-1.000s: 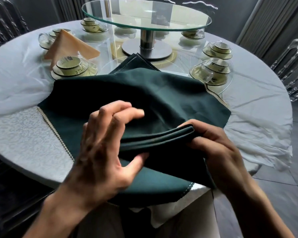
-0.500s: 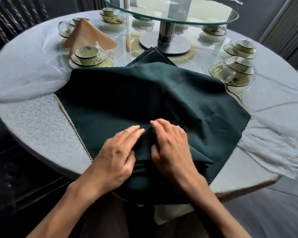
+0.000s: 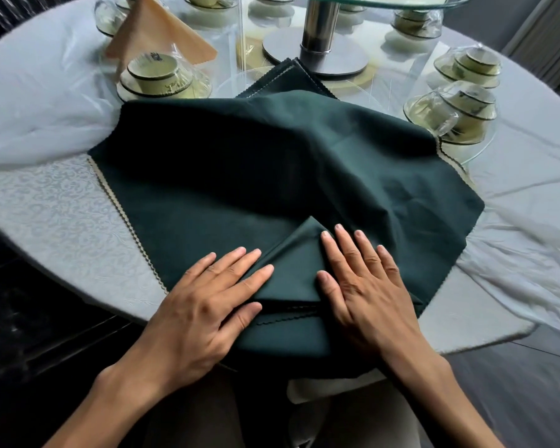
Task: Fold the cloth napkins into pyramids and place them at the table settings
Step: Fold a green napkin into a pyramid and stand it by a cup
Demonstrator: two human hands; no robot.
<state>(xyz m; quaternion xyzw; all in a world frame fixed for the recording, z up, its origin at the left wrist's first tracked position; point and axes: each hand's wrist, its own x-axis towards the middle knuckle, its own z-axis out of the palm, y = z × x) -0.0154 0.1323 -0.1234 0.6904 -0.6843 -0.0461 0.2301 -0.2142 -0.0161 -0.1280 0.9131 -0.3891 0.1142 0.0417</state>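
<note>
Green napkin [image 3: 291, 270] is pressed by flat left hand [image 3: 207, 305] and right hand [image 3: 366, 286] — uneven pressure may shift the fold crooked.

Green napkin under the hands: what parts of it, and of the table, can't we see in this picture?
Head view only:
- Green napkin: its folded sides lie under the left hand and right hand.
- Stack of green cloths: mostly hidden behind the big green cloth.
- Glass turntable: cut off by the top edge.
- Print on the wrapped cup: too small to read.
- Orange napkin: its base is hidden behind that cup.
</note>
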